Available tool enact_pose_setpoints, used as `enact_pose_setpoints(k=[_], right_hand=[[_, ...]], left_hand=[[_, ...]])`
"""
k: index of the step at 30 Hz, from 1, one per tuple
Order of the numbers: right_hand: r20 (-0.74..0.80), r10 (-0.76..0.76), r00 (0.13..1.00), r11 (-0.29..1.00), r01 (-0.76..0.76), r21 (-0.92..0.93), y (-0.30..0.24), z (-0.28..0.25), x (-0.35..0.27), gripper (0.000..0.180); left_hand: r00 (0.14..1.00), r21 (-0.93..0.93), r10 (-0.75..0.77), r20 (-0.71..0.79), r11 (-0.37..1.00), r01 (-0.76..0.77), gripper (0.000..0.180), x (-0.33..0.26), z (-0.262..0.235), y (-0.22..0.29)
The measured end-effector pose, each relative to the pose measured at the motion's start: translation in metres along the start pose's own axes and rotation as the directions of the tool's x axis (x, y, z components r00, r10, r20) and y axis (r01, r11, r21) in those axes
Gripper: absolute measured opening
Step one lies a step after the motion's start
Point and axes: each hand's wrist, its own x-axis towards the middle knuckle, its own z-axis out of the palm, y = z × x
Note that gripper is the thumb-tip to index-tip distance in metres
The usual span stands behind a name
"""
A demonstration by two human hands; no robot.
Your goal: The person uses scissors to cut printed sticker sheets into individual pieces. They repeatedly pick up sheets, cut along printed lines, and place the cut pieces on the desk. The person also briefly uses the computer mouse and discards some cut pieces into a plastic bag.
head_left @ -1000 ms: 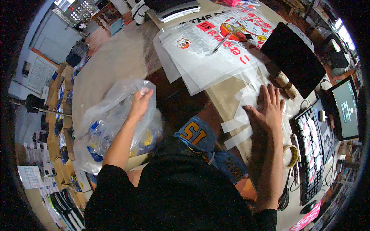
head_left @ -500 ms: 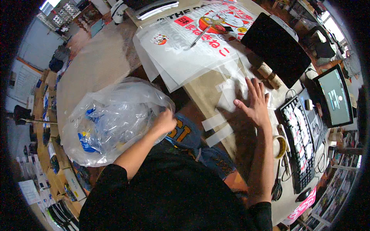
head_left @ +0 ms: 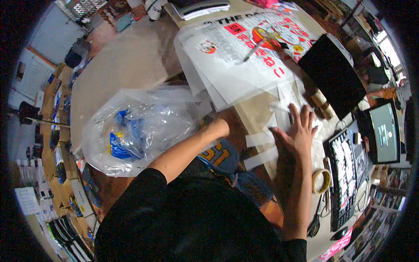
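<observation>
My left hand [head_left: 218,128] is closed in a fist at the near side of the table, beside a large clear plastic bag [head_left: 166,124]. Whether it grips the bag's edge is hidden from view. Crumpled blue pieces [head_left: 120,146] show through the bag's plastic. My right hand [head_left: 300,133] lies with fingers spread over pale translucent strips [head_left: 279,114] on the tabletop. More such strips [head_left: 261,159] hang over the table's edge between my hands. Beyond them lie overlapping translucent sheets [head_left: 218,78] with red and black print, and a slim silver pen-like tool [head_left: 255,49] rests on top.
Right of my right arm are a yellowish tape roll [head_left: 321,181], a keyboard [head_left: 342,183] covered in white pieces, and a mouse [head_left: 339,233]. A black panel [head_left: 334,78] and a lit monitor [head_left: 384,133] stand behind. Folded fabric [head_left: 200,9] sits at the far edge.
The view has shifted, so most things sit further right in it. My left hand has moved right, away from the middle of the bag. My right hand stays spread on the strips.
</observation>
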Motion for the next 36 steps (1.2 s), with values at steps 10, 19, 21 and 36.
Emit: enact_pose_setpoints(k=[10,19,21,36], right_hand=[[-0.032,-0.017,0.999,0.996,0.019,0.084,-0.003,-0.01,0.003,0.096],[-0.158,0.012,0.987,0.974,0.024,0.225,0.012,-0.011,0.0,0.088],[-0.117,0.021,0.993,0.949,0.017,0.314,0.01,-0.017,0.0,0.087],[-0.25,0.055,0.967,0.988,-0.016,0.156,0.018,0.011,0.001,0.092]], left_hand=[[0.716,-0.026,-0.564,-0.412,0.792,0.609,0.054,-0.153,-0.21,-0.063],[0.663,0.017,-0.736,-0.135,0.668,0.744,0.054,-0.095,-0.133,-0.143],[0.553,-0.174,-0.818,-0.161,0.575,0.8,0.051,-0.127,-0.087,-0.187],[0.878,-0.519,-0.384,-0.285,0.832,0.195,0.058,-0.066,-0.102,0.041]])
